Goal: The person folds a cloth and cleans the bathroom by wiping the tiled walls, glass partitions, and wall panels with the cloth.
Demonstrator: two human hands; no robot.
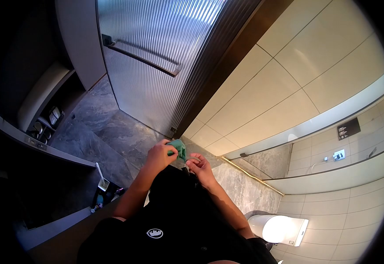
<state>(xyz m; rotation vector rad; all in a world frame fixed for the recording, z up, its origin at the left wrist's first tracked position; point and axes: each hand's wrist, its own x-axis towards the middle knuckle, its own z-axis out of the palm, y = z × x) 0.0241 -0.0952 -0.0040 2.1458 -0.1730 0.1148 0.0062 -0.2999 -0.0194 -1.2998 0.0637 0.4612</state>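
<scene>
Cloth [180, 148] in left hand [158, 155] seemingly slants lengthwise toward right hand [202, 169].

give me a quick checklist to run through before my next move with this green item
1. Green item secured: ok, the left hand has it in its fingers.
2. Right hand gripping it too: cannot tell, the fingertips are curled close beside it but contact is unclear.
3. Green item spread flat: not ok, it looks bunched up.
4. Hands clear of the door handle: ok, both are well apart from it.
5. Toilet lid down: cannot tell, glare washes it out.
</scene>
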